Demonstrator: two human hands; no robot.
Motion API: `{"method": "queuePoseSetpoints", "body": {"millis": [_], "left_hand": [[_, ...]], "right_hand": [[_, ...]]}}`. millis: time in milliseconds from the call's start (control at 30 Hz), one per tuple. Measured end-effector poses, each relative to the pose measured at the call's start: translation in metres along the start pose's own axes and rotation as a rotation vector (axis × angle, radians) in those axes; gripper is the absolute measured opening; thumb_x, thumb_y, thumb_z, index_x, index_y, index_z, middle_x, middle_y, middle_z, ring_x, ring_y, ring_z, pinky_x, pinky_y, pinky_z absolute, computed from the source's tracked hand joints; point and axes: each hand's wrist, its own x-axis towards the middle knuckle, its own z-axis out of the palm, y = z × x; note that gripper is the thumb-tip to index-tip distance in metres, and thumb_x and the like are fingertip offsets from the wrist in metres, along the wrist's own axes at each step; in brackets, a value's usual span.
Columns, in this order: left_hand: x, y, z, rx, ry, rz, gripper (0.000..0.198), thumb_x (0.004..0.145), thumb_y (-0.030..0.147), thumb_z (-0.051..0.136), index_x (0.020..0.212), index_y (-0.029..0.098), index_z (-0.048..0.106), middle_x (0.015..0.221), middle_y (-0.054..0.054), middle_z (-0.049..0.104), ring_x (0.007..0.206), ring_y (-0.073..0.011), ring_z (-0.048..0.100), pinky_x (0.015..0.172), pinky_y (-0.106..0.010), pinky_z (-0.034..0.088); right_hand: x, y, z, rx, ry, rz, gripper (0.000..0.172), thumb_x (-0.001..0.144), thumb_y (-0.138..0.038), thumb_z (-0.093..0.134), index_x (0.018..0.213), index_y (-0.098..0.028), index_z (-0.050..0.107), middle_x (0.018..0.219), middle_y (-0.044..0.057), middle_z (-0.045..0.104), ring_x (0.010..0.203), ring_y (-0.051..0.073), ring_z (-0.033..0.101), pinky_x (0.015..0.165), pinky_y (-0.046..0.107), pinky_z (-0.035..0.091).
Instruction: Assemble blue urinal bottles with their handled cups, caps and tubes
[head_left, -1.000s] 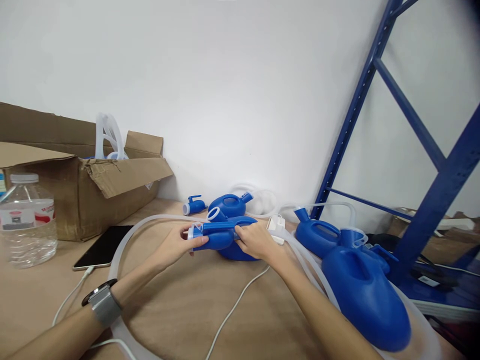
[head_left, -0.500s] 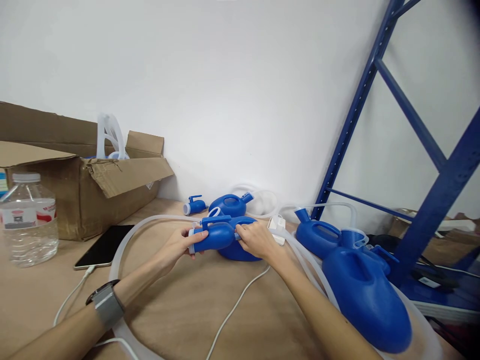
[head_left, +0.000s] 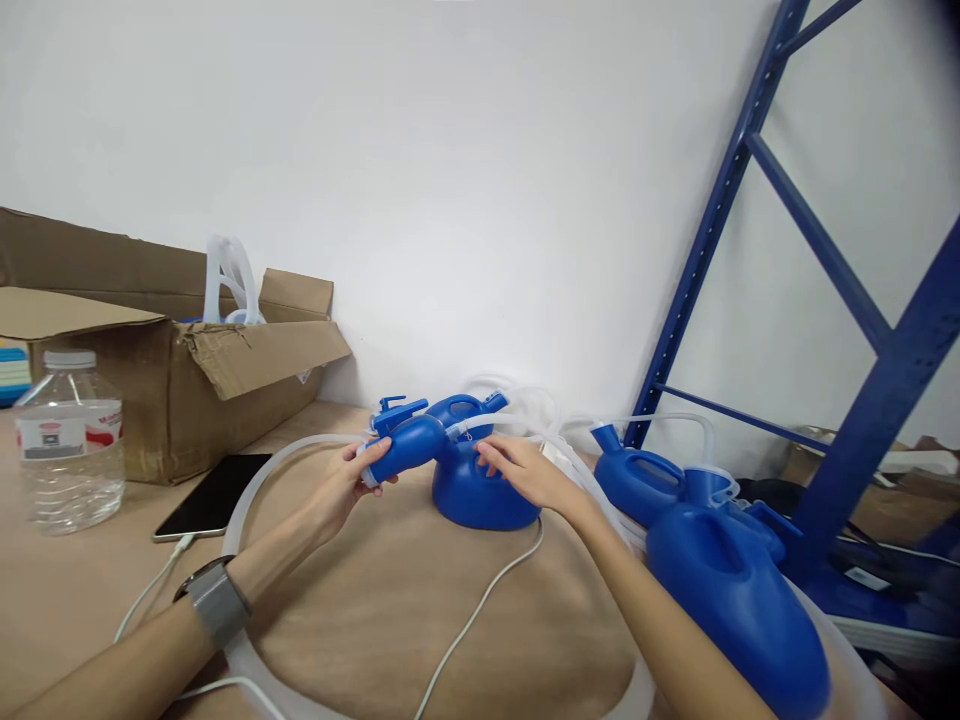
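My left hand [head_left: 358,474] is closed around the pale-rimmed end of a blue plastic urinal head [head_left: 412,447], which has a handle-like lever on top. It tilts up to the right, and a clear hose [head_left: 487,422] runs from its narrow end. My right hand [head_left: 531,472] hovers just right of that joint, fingers loosely bent and apart, with nothing visible in them. Below and behind both hands a blue jug [head_left: 480,500] stands on the table, partly covered by the head and my right hand.
At the left are an open cardboard box [head_left: 225,420], a water bottle [head_left: 71,450] and a phone [head_left: 210,495] on a white cable. More blue jugs [head_left: 735,590] with hoses lie at the right, beside a blue metal rack [head_left: 697,240]. Another jug [head_left: 454,407] sits near the wall.
My right hand has come away from the narrow end of the urinal head, leaving the hose visible there. My left hand has shifted the head slightly left and tilted it upward to the right.
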Motion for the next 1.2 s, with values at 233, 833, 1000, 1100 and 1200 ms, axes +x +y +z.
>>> {"method": "queuePoseSetpoints", "body": {"millis": [233, 833, 1000, 1100, 1200], "left_hand": [[-0.007, 0.001, 0.007, -0.017, -0.075, -0.016, 0.058, 0.066, 0.057, 0.087, 0.095, 0.014, 0.063, 0.083, -0.006, 0.068, 0.067, -0.0181, 0.067, 0.049, -0.023, 0.045], [-0.003, -0.006, 0.005, -0.02, -0.077, -0.051, 0.056, 0.065, 0.055, 0.089, 0.094, 0.014, 0.064, 0.082, -0.005, 0.069, 0.066, -0.0163, 0.067, 0.046, -0.021, 0.045], [-0.002, -0.008, 0.003, 0.008, -0.099, -0.019, 0.051, 0.071, 0.054, 0.086, 0.095, 0.014, 0.065, 0.086, -0.005, 0.068, 0.069, -0.0171, 0.068, 0.048, -0.021, 0.046], [-0.002, -0.008, 0.002, 0.023, -0.095, -0.002, 0.052, 0.071, 0.055, 0.085, 0.095, 0.014, 0.064, 0.085, -0.006, 0.067, 0.069, -0.0178, 0.067, 0.048, -0.022, 0.046], [-0.001, -0.007, 0.002, 0.016, -0.063, -0.004, 0.055, 0.07, 0.053, 0.086, 0.099, 0.014, 0.062, 0.088, -0.007, 0.068, 0.068, -0.0185, 0.068, 0.048, -0.023, 0.046]], "right_hand": [[0.003, 0.016, 0.021, 0.379, -0.034, 0.017, 0.042, 0.105, -0.053, 0.041, 0.111, -0.019, 0.066, 0.112, 0.009, 0.073, 0.094, 0.02, 0.072, 0.074, 0.031, 0.057], [0.007, 0.026, 0.019, 0.442, -0.096, -0.02, 0.044, 0.096, -0.057, 0.057, 0.101, -0.016, 0.072, 0.099, 0.009, 0.076, 0.085, 0.019, 0.071, 0.071, 0.031, 0.054], [0.007, 0.024, 0.016, 0.399, -0.105, 0.028, 0.049, 0.098, -0.06, 0.053, 0.107, -0.016, 0.072, 0.106, 0.011, 0.076, 0.089, 0.02, 0.071, 0.071, 0.031, 0.056], [0.002, 0.015, 0.004, 0.317, -0.227, 0.089, 0.046, 0.097, -0.058, 0.054, 0.099, -0.016, 0.074, 0.096, 0.009, 0.077, 0.083, 0.019, 0.072, 0.067, 0.029, 0.055], [-0.006, 0.0, -0.017, 0.253, -0.337, 0.121, 0.04, 0.095, -0.053, 0.059, 0.088, -0.017, 0.074, 0.079, 0.006, 0.075, 0.073, 0.019, 0.07, 0.058, 0.027, 0.052]]}}
